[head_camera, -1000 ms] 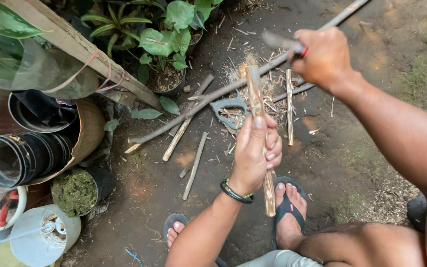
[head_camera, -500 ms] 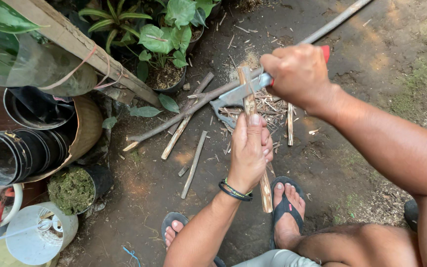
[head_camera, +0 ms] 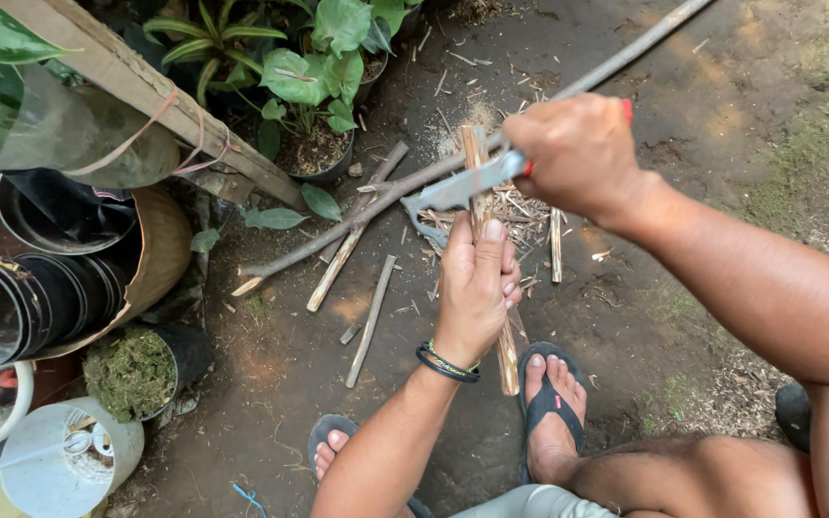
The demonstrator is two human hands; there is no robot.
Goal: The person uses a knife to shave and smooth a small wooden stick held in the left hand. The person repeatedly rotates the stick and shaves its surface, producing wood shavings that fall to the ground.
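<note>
Bare, damp earth fills the ground, scattered with wood shavings and short offcuts; a patch of moss greens the far right edge.

The left hand [head_camera: 477, 288] is wrapped tight around a split bamboo stick [head_camera: 491, 249], fingers [head_camera: 509, 278] curled fully about it and thumb pressed up along its face; the stick runs from beyond the fingertips down past the wrist, its lower end just beside a foot in a black sandal [head_camera: 549, 408]. The right hand [head_camera: 578, 153] is clenched on the red handle of a knife [head_camera: 462, 187]; the blade lies across the stick just above the left thumb, touching the wood. A long thin pole [head_camera: 376, 201] lies slantwise on the ground beneath both hands — its pointed end well to the left of the left fingers.

Containers stand well to the left of the left hand: a nest of black plastic pots [head_camera: 11, 297] lying on their sides, empty inside as far as can be seen, held in a curved brown shell; below them a small black pot [head_camera: 136, 374] packed with green moss; a white bucket [head_camera: 69, 460] holding a tool I cannot make out; above, black pots with leafy green plants [head_camera: 314, 77] rooted in dark soil, under a slanted wooden plank [head_camera: 146, 96].
</note>
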